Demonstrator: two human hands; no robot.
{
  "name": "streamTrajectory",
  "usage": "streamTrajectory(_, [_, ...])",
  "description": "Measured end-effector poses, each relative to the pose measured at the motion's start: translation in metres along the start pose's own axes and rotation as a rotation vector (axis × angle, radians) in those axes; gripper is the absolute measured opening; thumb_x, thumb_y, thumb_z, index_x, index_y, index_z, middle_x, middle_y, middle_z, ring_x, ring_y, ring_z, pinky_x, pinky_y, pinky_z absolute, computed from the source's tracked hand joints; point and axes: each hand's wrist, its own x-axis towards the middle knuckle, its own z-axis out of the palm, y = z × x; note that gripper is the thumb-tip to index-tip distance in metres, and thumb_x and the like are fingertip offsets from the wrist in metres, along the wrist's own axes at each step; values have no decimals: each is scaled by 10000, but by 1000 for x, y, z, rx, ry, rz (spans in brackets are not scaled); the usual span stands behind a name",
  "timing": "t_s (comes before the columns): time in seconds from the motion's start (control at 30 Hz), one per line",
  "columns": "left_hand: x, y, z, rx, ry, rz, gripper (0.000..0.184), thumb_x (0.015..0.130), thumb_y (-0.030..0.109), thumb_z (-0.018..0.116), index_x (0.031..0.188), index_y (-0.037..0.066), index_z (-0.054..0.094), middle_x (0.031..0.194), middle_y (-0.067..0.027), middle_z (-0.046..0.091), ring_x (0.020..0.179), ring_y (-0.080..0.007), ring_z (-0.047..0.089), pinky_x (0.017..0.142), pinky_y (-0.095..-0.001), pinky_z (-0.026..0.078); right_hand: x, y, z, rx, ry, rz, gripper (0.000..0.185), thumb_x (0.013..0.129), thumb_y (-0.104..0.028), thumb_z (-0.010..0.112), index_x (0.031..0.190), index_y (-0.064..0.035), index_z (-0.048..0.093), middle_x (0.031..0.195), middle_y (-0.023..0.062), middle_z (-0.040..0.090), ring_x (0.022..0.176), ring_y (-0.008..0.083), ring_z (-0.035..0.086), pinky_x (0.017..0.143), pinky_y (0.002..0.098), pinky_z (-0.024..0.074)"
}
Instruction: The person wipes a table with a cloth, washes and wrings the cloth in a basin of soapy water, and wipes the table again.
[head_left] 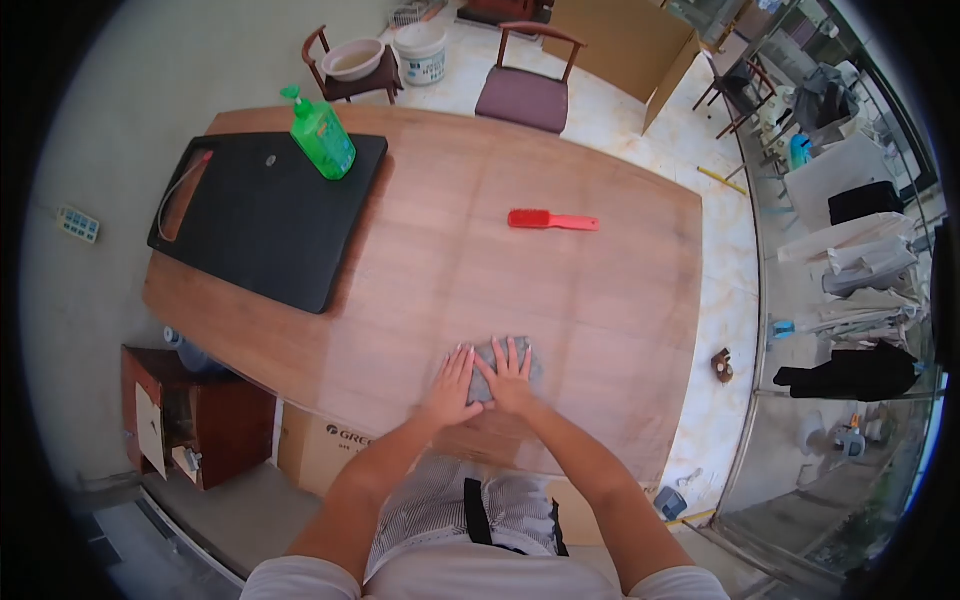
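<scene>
A crumpled grey cloth [536,366] lies on the wooden table [430,240] near its front edge. My right hand [510,383] rests flat on the cloth, fingers spread and pointing away from me. Just to its left, my left hand [452,388] lies flat with its fingers stretched out, at the cloth's left edge. The thumbs are close together. Beyond the hands, a red brush [553,220] lies on the tabletop, apart from both of them.
On the table's left side lies a black board [265,220] with a green pump bottle [322,138] standing on it. Behind the table are a chair [522,98], a white bucket [420,55] and a basin [353,61]. A reddish-brown cabinet [225,425] stands at lower left.
</scene>
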Motion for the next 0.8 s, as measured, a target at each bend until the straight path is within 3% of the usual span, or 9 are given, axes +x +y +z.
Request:
streamTrajectory(0.1, [21, -19, -12, -100, 4, 65, 1056, 694, 389, 696, 1452, -96, 142, 1512, -285, 197, 1431, -400, 166, 1174, -493, 120, 21, -2, -16, -79, -127, 51, 1127, 599, -506, 808, 1510, -249, 197, 1567, 213, 39, 1420, 492, 4, 1030, 759, 30])
streamTrajectory(0.2, [49, -46, -29, -50, 18, 102, 1052, 690, 396, 696, 1448, -97, 157, 1508, -284, 209, 1431, -397, 170, 1174, -497, 124, 56, 4, -16, -55, -12, 69, 1100, 605, -493, 809, 1502, -260, 217, 1564, 208, 71, 1422, 481, 21, 1037, 750, 29])
streamTrajectory(0.27, [76, -74, -38, -21, 73, 99, 1031, 685, 383, 685, 1445, -95, 180, 1501, -286, 230, 1429, -393, 181, 1173, -497, 124, 97, 11, -27, -40, 70, 52, 1107, 549, -425, 844, 1479, -223, 279, 1552, 201, 110, 1413, 488, 50, 1030, 750, 70])
streamTrajectory(0.33, [112, -105, -52, -9, 156, 106, 1036, 655, 332, 695, 1458, -77, 182, 1504, -257, 257, 1418, -395, 217, 1164, -514, 140, 145, 20, -39, -53, 101, 61, 1102, 560, -414, 844, 1481, -238, 267, 1547, 201, 124, 1414, 478, 65, 1044, 734, 79])
streamTrajectory(0.4, [147, -131, -71, -8, 221, 89, 1000, 651, 304, 678, 1457, -59, 209, 1490, -239, 299, 1412, -390, 233, 1160, -512, 153, 194, 27, -62, -17, 65, 95, 1051, 628, -435, 801, 1495, -282, 227, 1551, 191, 143, 1430, 452, 35, 1071, 708, 13])
streamTrajectory(0.57, [220, -180, -105, 99, 289, -7, 922, 660, 285, 635, 1445, -26, 265, 1457, -227, 357, 1396, -384, 268, 1160, -506, 162, 286, 40, -104, -18, 67, 140, 1042, 629, -439, 814, 1485, -321, 232, 1566, 161, 144, 1443, 425, 24, 1088, 683, 4])
streamTrajectory(0.8, [234, -193, -108, 111, 293, -10, 909, 708, 320, 647, 1456, -12, 251, 1494, -176, 332, 1412, -340, 253, 1177, -448, 156, 303, 40, -112, -28, 94, 183, 1013, 617, -423, 833, 1458, -352, 273, 1553, 144, 184, 1446, 402, 55, 1104, 662, 26])
